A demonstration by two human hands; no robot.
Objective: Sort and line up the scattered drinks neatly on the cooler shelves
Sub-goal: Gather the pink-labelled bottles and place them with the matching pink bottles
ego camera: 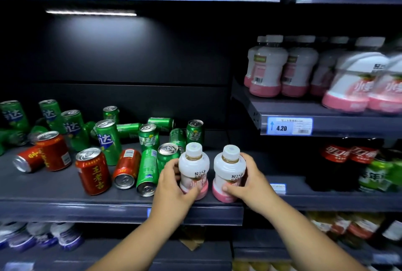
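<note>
Lower centre, white bottles are showing pink bases; green cans and yellow-lettered red cans are dotting the grey shelf.

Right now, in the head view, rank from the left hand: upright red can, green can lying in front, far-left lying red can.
1. Lying green can, just left of the left hand.
2. Upright red can, further left.
3. Lying red can, at the far left.
</note>
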